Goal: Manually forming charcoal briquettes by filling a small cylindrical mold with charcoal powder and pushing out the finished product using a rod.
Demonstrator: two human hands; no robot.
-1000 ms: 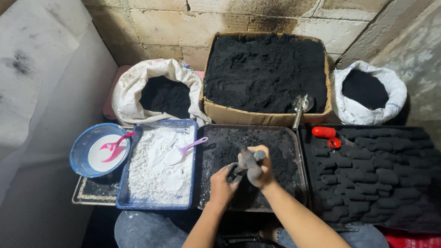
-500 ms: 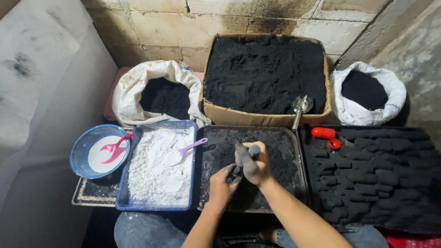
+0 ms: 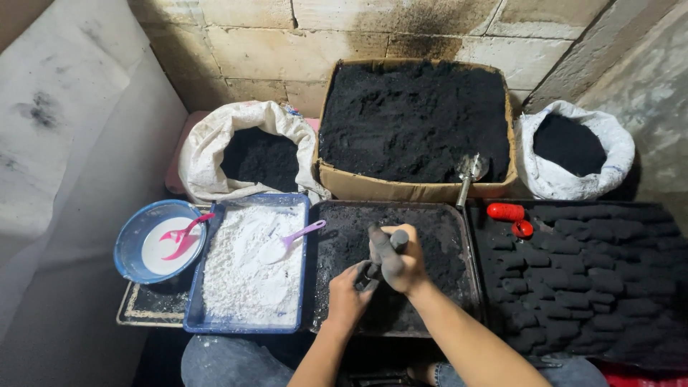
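Head view shows both hands over the dark tray (image 3: 459, 215) of black powder. The right hand (image 3: 401, 261) is clenched on a dark grey cylinder tool (image 3: 383, 247), and since a second ago it has moved a little to the left and lower. The left hand (image 3: 351, 294) grips the lower end of the tool. Beside it, the blue tray (image 3: 197, 315) of white powder is unchanged.
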